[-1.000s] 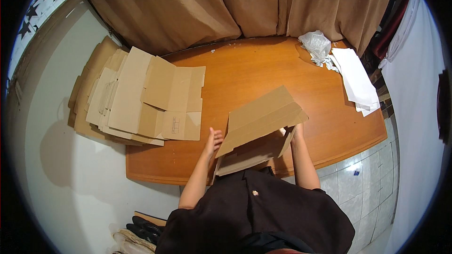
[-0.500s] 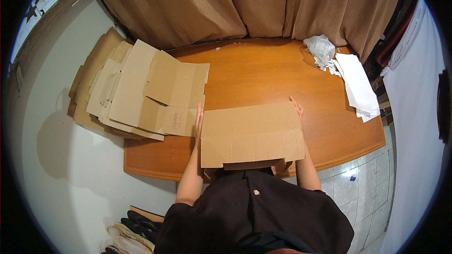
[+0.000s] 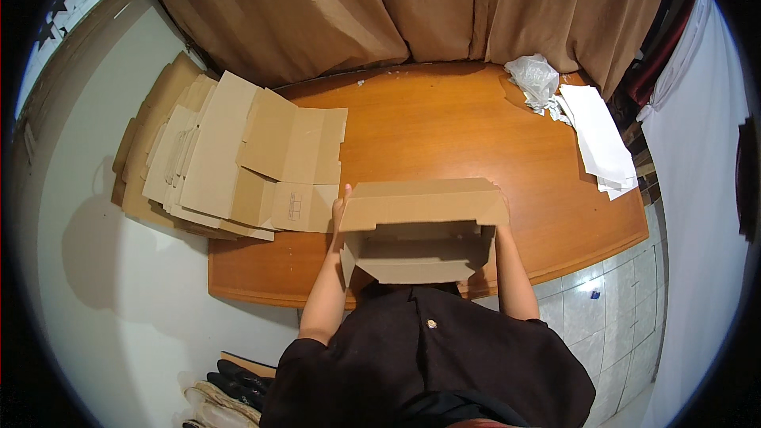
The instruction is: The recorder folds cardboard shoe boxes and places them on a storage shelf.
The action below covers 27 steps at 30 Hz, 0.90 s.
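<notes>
Close in front of my body, a brown cardboard box [image 3: 424, 210] is held between my two hands. Its open side faces up toward me, so the hollow inside shows, with flaps standing out around the opening. Against the box's left side presses my left hand [image 3: 341, 208], its fingertips showing at the far corner. My right hand [image 3: 505, 210] grips the right side; most of its fingers are hidden behind the cardboard.
A stack of flattened cardboard boxes [image 3: 214, 150] lies at the left of the wooden table [image 3: 428, 127]. White paper sheets [image 3: 596, 139] and a crumpled plastic bag [image 3: 535, 79] are at the far right. Brown curtains [image 3: 317, 16] hang behind the table; black shoes [image 3: 238, 380] are at lower left.
The box has been tilted in my hands: its broad closed face showed before, and now the open side and the inside show. The stack has not been disturbed.
</notes>
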Each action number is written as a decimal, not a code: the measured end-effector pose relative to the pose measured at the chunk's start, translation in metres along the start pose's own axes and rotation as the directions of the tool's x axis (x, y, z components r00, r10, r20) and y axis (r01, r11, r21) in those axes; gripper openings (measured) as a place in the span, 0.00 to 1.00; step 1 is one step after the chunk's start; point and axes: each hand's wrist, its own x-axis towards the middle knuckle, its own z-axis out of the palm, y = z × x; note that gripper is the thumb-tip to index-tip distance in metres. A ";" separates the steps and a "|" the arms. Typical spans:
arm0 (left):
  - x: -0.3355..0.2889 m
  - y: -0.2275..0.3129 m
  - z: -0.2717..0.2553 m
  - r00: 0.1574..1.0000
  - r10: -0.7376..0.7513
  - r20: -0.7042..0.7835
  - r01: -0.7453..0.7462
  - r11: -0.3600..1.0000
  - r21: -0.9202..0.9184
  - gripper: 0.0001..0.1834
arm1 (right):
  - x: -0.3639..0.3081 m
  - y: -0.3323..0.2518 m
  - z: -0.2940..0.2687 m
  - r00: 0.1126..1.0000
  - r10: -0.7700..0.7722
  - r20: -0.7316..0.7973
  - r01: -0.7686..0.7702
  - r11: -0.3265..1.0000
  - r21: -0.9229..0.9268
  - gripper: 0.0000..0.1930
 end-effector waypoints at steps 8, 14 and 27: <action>0.032 -0.053 -0.029 0.945 -0.194 0.264 0.271 0.916 -0.296 0.31 | 0.008 0.021 0.006 0.966 0.174 -0.189 -0.210 0.958 -0.194 0.20; 0.027 -0.044 -0.026 0.980 -0.079 0.185 0.132 0.946 -0.295 0.33 | -0.016 -0.029 0.024 0.943 0.293 -0.156 -0.304 0.951 -0.053 0.29; -0.060 0.030 0.046 0.955 0.227 -0.192 -0.208 0.972 0.113 0.21 | -0.052 -0.056 0.045 0.996 0.066 0.067 -0.047 0.965 -0.259 0.46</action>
